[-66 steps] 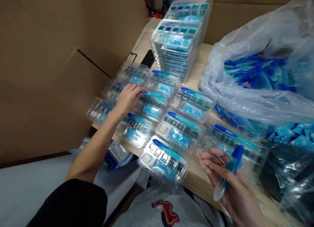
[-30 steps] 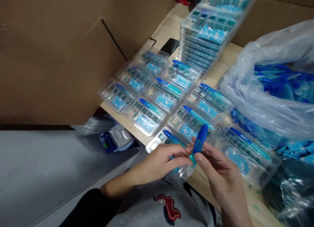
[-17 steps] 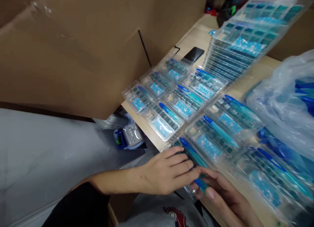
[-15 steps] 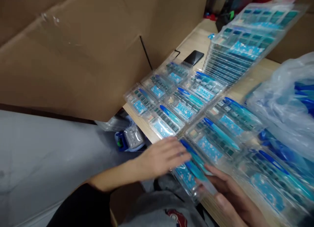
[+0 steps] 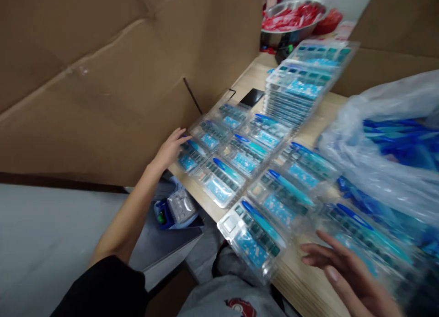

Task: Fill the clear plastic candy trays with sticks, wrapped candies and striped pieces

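Note:
Several clear plastic clamshell trays [image 5: 255, 173] lie in rows on a wooden table [image 5: 302, 285], each with small teal pieces, a pale blue sheet and a blue stick. My left hand [image 5: 169, 148] reaches to the far-left tray [image 5: 192, 157], fingers stretched out at its edge. My right hand [image 5: 346, 276] hovers at the lower right with fingers apart and nothing in it, beside the nearest tray [image 5: 252, 237].
A tall stack of filled trays [image 5: 302, 86] stands at the back. A clear bag of blue sticks [image 5: 384, 152] fills the right side. Cardboard walls [image 5: 103, 79] rise on the left. A black phone [image 5: 252, 97] lies by the wall. A metal bowl of red items [image 5: 291, 20] sits behind.
The blue stick held between both hands a second ago now lies in the nearest tray. My left hand moved out to the far-left tray. My right hand drew back empty.

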### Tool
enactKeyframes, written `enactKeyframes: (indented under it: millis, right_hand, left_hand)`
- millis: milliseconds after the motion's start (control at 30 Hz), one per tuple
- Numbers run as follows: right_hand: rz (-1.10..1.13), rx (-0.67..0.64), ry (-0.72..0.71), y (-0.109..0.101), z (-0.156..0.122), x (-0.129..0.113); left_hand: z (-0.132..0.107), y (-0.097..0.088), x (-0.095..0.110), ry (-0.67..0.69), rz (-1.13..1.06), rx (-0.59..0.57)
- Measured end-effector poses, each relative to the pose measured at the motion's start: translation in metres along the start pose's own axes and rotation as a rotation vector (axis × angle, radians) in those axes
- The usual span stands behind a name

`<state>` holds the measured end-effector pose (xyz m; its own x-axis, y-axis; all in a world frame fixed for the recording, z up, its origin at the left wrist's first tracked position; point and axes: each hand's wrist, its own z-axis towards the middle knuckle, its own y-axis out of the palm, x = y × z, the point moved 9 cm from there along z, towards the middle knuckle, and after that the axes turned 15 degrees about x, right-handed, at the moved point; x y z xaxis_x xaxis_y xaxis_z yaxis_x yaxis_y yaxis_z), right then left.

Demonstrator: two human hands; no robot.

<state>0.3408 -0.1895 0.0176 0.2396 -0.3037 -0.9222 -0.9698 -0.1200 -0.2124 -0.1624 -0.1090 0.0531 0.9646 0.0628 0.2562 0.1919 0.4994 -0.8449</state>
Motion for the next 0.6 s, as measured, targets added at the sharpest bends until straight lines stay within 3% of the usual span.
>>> enactKeyframes:
  millis: [100, 167, 233, 300, 333, 400, 467, 533, 600]
  right_hand:
    - [0.122, 0.016, 0.042, 0.01, -0.009, -0.014]
    - [0.182, 0.031, 0.049, 0.015, -0.013, -0.021]
    - [0.196, -0.019, 0.042, 0.023, -0.016, -0.025]
    - [0.179, -0.086, 0.056, 0.032, -0.02, -0.025]
    - [0.167, -0.106, 0.067, 0.035, -0.023, -0.024]
    - [0.144, -0.126, 0.085, 0.038, -0.028, -0.023]
    - [0.135, -0.131, 0.089, 0.035, -0.031, -0.024]
    - [0.143, -0.137, 0.081, 0.029, -0.032, -0.023]
    - [0.161, -0.136, 0.083, 0.02, -0.032, -0.018]
  left_hand:
    - [0.001, -0.008, 0.035, 0.047, -0.095, 0.072]
    - [0.011, -0.01, 0.076, 0.115, -0.194, 0.107]
    - [0.027, -0.004, 0.14, 0.228, -0.32, 0.086]
    - [0.045, 0.01, 0.225, 0.36, -0.427, -0.001]
    - [0.053, 0.021, 0.272, 0.425, -0.463, -0.06]
    - [0.061, 0.068, 0.363, 0.502, -0.43, -0.387]
    - [0.071, 0.11, 0.439, 0.553, -0.391, -0.536]
    - [0.081, 0.155, 0.491, 0.542, -0.302, -0.631]
    - [0.085, 0.197, 0.52, 0.504, -0.205, -0.69]
